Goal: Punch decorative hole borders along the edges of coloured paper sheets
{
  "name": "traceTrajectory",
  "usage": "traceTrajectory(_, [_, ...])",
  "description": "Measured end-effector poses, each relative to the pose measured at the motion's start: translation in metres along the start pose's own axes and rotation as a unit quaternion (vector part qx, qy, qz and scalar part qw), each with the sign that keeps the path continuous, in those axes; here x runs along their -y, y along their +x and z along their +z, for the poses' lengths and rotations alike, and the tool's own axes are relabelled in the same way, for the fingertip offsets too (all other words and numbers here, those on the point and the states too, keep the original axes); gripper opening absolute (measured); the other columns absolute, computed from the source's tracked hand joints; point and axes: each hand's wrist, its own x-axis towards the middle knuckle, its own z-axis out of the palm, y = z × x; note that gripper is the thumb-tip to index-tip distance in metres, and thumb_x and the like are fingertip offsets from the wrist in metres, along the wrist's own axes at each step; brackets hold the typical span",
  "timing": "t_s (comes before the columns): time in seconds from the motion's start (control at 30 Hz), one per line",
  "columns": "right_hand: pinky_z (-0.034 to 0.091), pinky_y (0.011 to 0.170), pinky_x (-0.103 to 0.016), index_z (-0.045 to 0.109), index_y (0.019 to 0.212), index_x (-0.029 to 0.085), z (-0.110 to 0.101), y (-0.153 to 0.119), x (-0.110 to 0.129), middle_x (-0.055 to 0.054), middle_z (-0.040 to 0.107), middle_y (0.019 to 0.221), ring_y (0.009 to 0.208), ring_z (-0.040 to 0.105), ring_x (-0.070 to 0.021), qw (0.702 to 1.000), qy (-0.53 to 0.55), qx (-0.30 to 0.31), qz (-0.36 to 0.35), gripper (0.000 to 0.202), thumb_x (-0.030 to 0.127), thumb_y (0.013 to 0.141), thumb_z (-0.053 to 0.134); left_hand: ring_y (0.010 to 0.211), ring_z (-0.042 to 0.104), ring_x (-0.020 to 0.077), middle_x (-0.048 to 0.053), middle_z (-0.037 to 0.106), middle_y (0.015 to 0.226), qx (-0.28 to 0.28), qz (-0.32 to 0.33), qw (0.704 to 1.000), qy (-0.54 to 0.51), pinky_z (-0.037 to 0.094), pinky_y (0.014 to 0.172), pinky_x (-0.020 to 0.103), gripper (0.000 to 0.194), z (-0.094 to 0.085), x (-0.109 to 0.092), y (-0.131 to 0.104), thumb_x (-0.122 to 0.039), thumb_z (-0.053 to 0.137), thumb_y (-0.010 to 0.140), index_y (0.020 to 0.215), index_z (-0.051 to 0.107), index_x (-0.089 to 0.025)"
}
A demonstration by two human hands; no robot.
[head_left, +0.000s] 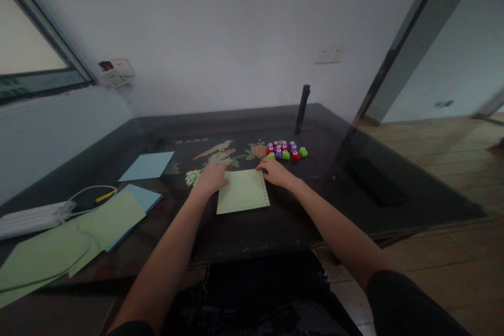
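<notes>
Lying flat on the dark table [315,220], the pale green sheet [242,194] is touched at its far left corner by the left hand [212,178] and at its far right corner by the right hand [275,172]; whether it is pinched or merely pressed cannot be told for either. Small marks are spaced along 2 edges, right and near; no crease is seen. The sheet is set back from the table's near edge, with coloured pieces [295,156] just beyond the right hand
</notes>
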Motion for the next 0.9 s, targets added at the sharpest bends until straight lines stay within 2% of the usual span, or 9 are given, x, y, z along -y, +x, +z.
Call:
traceTrajectory(0.1, [0.042, 0.089, -0.031, 0.07, 0.1, 0.012, 0.0, -0.001, 0.001, -0.012, 0.065, 0.101, 0.097, 0.058, -0.0208, 1.0, 0.003, -0.001, 0.005, 0.032, 0.0, 0.074, 0.054, 0.102, 0.06, 0.0303, 0.014, 0.059, 0.116, -0.01, 0.007, 1.0, 0.004, 0.047, 0.083, 0.041, 0.039, 0.001, 0.001, -0.001, -0.021, 0.055, 0.072, 0.111, 0.059, -0.02])
traceTrajectory(0.2, [0.043, 0.087, -0.031, 0.07, 0.098, 0.012, -0.005, -0.001, 0.004, -0.012, 0.064, 0.101, 0.095, 0.058, -0.0208, 1.0, 0.019, -0.014, 0.004, 0.029, 0.002, 0.073, 0.058, 0.097, 0.06, 0.0277, 0.013, 0.054, 0.119, -0.049, 0.012, 0.999, 0.002, 0.049, 0.08, 0.039, 0.038, 0.002, 0.003, 0.0, -0.021, 0.057, 0.072, 0.109, 0.059, -0.021])
traceTrajectory(0.3, [0.043, 0.086, -0.032, 0.068, 0.101, 0.014, -0.02, 0.002, -0.001, -0.01, 0.064, 0.102, 0.095, 0.058, -0.0196, 0.995, 0.065, -0.08, 0.002, 0.025, 0.011, 0.076, 0.063, 0.095, 0.06, 0.024, 0.011, 0.051, 0.119, -0.104, 0.035, 0.993, -0.03, 0.049, 0.08, 0.036, 0.033, 0.004, 0.003, 0.005, -0.02, 0.058, 0.073, 0.106, 0.059, -0.021])
traceTrajectory(0.4, [0.044, 0.086, -0.033, 0.067, 0.098, 0.016, -0.042, 0.005, -0.029, -0.008, 0.065, 0.097, 0.092, 0.059, -0.019, 0.98, 0.076, -0.178, 0.036, 0.02, 0.021, 0.08, 0.062, 0.092, 0.06, 0.0203, 0.01, 0.051, 0.118, -0.149, 0.088, 0.981, -0.092, 0.049, 0.082, 0.035, 0.025, 0.008, -0.003, 0.011, -0.02, 0.055, 0.077, 0.102, 0.059, -0.02])
traceTrajectory(0.47, [0.044, 0.086, -0.035, 0.067, 0.098, 0.016, -0.054, 0.003, -0.059, -0.009, 0.065, 0.096, 0.092, 0.059, -0.0206, 0.964, 0.052, -0.241, 0.093, 0.02, 0.023, 0.08, 0.061, 0.091, 0.059, 0.0176, 0.009, 0.053, 0.117, -0.161, 0.14, 0.966, -0.145, 0.048, 0.086, 0.034, 0.023, 0.01, -0.011, 0.014, -0.017, 0.053, 0.079, 0.101, 0.058, -0.019])
traceTrajectory(0.57, [0.044, 0.087, -0.036, 0.067, 0.099, 0.013, -0.058, -0.007, -0.104, -0.012, 0.065, 0.096, 0.091, 0.06, -0.0224, 0.933, 0.024, -0.304, 0.193, 0.023, 0.024, 0.082, 0.056, 0.104, 0.055, 0.0185, 0.007, 0.056, 0.112, -0.161, 0.204, 0.946, -0.193, 0.045, 0.094, 0.034, 0.024, 0.012, -0.029, 0.019, -0.016, 0.053, 0.079, 0.102, 0.058, -0.02])
traceTrajectory(0.7, [0.04, 0.092, -0.038, 0.065, 0.105, 0.012, -0.041, -0.017, -0.134, -0.015, 0.064, 0.105, 0.102, 0.057, -0.025, 0.921, 0.009, -0.289, 0.261, 0.03, 0.031, 0.087, 0.05, 0.113, 0.051, 0.0212, 0.007, 0.057, 0.114, -0.162, 0.239, 0.938, -0.192, 0.04, 0.101, 0.038, 0.029, 0.013, -0.061, 0.045, -0.017, 0.053, 0.079, 0.107, 0.059, -0.02])
traceTrajectory(0.8, [0.041, 0.092, -0.036, 0.063, 0.11, 0.013, -0.028, -0.01, -0.135, -0.015, 0.062, 0.109, 0.104, 0.057, -0.0232, 0.926, 0.023, -0.257, 0.275, 0.034, 0.035, 0.091, 0.045, 0.112, 0.051, 0.0225, 0.01, 0.057, 0.115, -0.165, 0.232, 0.941, -0.181, 0.039, 0.101, 0.038, 0.033, 0.018, -0.089, 0.079, -0.021, 0.055, 0.08, 0.112, 0.059, -0.018])
traceTrajectory(0.9, [0.041, 0.091, -0.032, 0.064, 0.11, 0.014, -0.022, 0.0, -0.127, -0.014, 0.063, 0.108, 0.104, 0.058, -0.0213, 0.933, 0.027, -0.239, 0.268, 0.036, 0.037, 0.092, 0.043, 0.117, 0.047, 0.0258, 0.013, 0.052, 0.125, -0.174, 0.207, 0.951, -0.147, 0.037, 0.101, 0.04, 0.041, 0.03, -0.115, 0.111, -0.033, 0.054, 0.083, 0.122, 0.056, -0.018])
